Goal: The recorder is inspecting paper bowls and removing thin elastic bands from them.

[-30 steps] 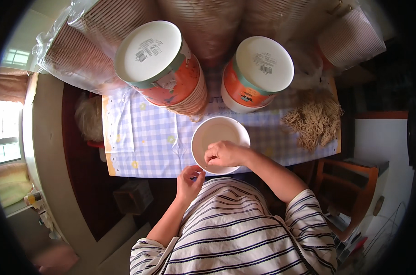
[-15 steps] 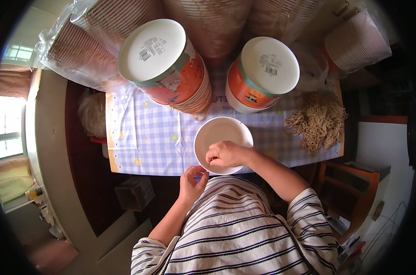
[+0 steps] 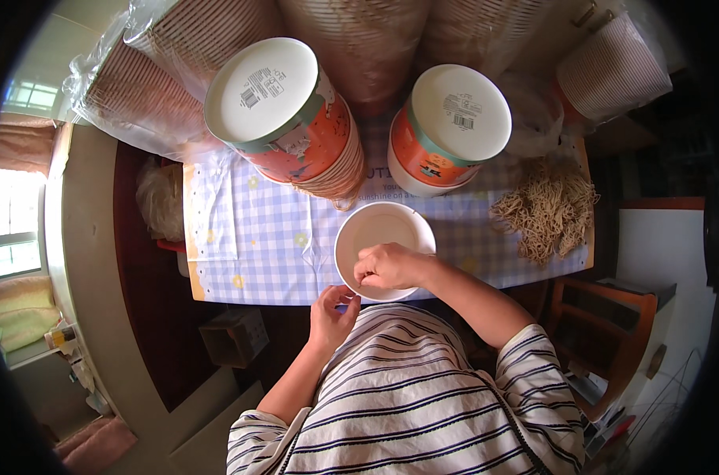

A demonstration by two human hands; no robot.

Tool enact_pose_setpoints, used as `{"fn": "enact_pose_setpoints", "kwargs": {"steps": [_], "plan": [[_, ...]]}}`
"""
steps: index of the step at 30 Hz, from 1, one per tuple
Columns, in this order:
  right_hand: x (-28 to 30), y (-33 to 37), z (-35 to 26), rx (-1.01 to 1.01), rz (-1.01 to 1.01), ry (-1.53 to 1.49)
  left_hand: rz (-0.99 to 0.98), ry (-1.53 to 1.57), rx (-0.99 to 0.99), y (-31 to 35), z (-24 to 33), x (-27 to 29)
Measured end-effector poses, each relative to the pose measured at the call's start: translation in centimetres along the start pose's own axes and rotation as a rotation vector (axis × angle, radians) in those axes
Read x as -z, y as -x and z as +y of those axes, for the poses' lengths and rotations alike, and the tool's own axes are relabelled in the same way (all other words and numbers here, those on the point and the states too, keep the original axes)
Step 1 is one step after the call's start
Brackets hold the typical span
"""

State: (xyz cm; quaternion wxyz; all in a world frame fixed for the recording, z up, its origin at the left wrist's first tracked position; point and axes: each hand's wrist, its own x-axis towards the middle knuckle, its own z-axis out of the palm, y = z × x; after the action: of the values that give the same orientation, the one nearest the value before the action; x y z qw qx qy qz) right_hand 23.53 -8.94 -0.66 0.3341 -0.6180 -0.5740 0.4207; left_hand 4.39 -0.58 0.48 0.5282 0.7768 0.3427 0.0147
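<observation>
A white paper bucket (image 3: 381, 226) stands mouth up at the table's near edge, in front of my body. My right hand (image 3: 387, 266) reaches over its right rim into it, fingers curled and pinched low against the near-left inner wall. Just outside that same part of the wall is my left hand (image 3: 332, 315), its thumb and fingertips brought together at the bucket. Whatever lies between the fingertips of either hand is too small or hidden. A tangled heap of beige cords (image 3: 546, 210) lies on the table to the right.
Beyond the bucket stand two upside-down stacks of orange printed buckets, a tall left stack (image 3: 316, 150) with cord loops hanging from it and a shorter right stack (image 3: 434, 154). Plastic-wrapped bucket stacks (image 3: 351, 47) line the back. A checked cloth (image 3: 276, 237) covers the table; a wooden chair (image 3: 605, 340) stands right.
Both hands stay at the bucket's near-left wall with hardly any movement. The whole view has shifted very slightly.
</observation>
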Motion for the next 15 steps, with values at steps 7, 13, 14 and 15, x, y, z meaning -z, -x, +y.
{"fn": "enact_pose_setpoints", "kwargs": {"steps": [7,13,14,15], "plan": [[0.02,-0.08,-0.38,0.001,0.010,0.043,0.003,0.020,0.002,0.02,-0.07,0.02],[-0.46,0.01,-0.34,0.027,0.045,0.109,0.015,0.030,-0.017,0.03,0.10,-0.18],[-0.48,0.03,-0.39,0.035,0.049,0.105,0.016,0.031,-0.018,0.01,0.26,-0.16],[-0.52,0.06,-0.45,0.035,0.050,0.107,0.019,0.012,-0.008,-0.02,0.44,-0.13]]}}
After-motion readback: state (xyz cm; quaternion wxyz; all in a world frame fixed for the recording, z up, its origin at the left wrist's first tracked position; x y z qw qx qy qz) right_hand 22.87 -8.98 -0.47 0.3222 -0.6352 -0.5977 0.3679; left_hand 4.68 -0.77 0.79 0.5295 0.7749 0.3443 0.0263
